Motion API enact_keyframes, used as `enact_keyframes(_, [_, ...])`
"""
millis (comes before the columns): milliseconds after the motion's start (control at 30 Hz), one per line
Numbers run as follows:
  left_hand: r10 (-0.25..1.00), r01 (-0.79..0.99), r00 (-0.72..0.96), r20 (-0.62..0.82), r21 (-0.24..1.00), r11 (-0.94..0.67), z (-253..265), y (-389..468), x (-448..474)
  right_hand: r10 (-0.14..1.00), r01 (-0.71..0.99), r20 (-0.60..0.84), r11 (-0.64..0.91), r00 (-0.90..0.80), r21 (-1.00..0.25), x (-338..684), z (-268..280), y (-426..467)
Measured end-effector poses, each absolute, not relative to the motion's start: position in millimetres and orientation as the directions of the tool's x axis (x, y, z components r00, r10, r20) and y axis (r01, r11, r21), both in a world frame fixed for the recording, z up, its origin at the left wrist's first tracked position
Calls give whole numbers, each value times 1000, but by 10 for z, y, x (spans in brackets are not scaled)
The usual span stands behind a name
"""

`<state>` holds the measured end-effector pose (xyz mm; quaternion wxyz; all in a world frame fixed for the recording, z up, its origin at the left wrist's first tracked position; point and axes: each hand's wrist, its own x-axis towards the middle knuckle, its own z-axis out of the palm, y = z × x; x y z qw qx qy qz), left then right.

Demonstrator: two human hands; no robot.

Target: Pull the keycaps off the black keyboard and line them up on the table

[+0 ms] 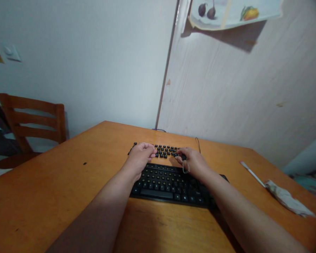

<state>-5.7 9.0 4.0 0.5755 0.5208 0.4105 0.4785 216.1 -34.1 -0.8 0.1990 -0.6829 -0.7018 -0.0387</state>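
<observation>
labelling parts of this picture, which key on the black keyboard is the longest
The space bar, the long bar in the near row of the keyboard; every other visible key is far shorter.

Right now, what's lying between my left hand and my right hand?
In the head view, loose black keycaps lie on the wooden table between your left hand and right hand, just beyond the keyboard.

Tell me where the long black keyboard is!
The keyboard lies lower centre in the head view, on the brown wooden table, nearer the camera than loose black keycaps.
</observation>
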Motion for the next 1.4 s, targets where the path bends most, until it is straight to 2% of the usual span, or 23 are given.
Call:
enact_keyframes(367, [987,-118,159,28,993,-9,42,123,-97,981,998,192,44,-37,-34,2079,-46,-99])
enact_keyframes(1400, [986,-111,165,30,994,-12,62,66,-68,981,996,174,84,-81,-10,2051,-101,-49])
